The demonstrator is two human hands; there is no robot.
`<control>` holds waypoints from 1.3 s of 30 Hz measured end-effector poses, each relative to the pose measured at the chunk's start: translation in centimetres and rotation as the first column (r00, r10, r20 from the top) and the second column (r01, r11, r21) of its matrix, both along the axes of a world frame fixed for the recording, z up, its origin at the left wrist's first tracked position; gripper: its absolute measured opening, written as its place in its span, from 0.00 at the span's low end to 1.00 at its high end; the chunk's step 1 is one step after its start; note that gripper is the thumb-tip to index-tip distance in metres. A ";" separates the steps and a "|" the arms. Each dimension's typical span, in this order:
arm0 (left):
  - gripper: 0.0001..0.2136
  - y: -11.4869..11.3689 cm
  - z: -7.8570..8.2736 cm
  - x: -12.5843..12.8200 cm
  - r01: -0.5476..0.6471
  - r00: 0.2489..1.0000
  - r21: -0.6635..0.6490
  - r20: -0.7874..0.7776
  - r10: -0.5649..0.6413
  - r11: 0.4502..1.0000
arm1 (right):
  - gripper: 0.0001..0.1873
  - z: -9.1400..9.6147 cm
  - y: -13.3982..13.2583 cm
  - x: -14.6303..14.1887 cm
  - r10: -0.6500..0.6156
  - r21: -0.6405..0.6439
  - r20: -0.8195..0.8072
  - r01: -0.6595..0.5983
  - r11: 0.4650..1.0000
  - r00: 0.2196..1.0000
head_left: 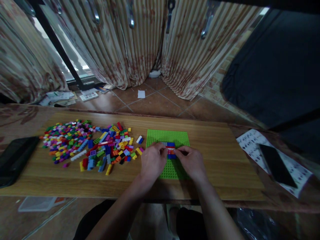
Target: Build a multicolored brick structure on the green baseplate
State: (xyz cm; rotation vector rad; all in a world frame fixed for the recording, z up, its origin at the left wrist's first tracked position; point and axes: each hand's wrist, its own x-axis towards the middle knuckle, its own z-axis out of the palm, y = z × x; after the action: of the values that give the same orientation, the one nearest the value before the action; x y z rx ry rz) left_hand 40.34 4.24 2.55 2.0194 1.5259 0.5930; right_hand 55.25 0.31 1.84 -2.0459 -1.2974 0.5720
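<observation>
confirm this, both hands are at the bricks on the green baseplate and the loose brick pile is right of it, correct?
Wrong side: the head view shows the loose brick pile left of the green baseplate. The left hand and right hand are indeed at the bricks on it.

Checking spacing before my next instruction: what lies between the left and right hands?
In the head view, blue and red bricks lie between the left hand and right hand, with the green baseplate beneath.

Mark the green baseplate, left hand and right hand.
Green baseplate [172, 170], head view: bare studs near its front edge.
Left hand [153, 160], head view: back of hand.
Right hand [192, 162], head view: back of hand.
</observation>
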 end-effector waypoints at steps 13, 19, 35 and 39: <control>0.10 0.2 0.2 0.3 0.104 0.987 0.042 -0.130 -0.098 0.994 | 0.13 0.4 -0.2 -0.1 -0.003 -0.031 0.024 0.004 1.000 1.000; 0.09 0.1 0.2 0.1 0.140 0.977 0.068 -0.168 -0.127 0.988 | 0.13 0.4 -0.2 -0.1 0.002 -0.028 0.026 -0.001 1.000 1.000; 0.06 0.3 -0.4 -0.1 0.085 0.994 0.052 -0.079 -0.081 0.995 | 0.12 0.0 0.2 -0.4 -0.037 -0.071 0.064 0.042 0.997 0.997; 0.06 0.4 -0.4 0.0 0.080 0.994 0.041 -0.077 -0.076 0.996 | 0.12 0.0 0.4 -0.2 -0.008 -0.100 0.088 0.017 0.995 0.996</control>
State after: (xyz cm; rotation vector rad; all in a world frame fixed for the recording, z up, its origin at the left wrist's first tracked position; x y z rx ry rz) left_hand 40.30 4.64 2.16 2.1462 1.4812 0.5293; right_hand 55.06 0.70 1.84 -2.1817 -1.3296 0.5579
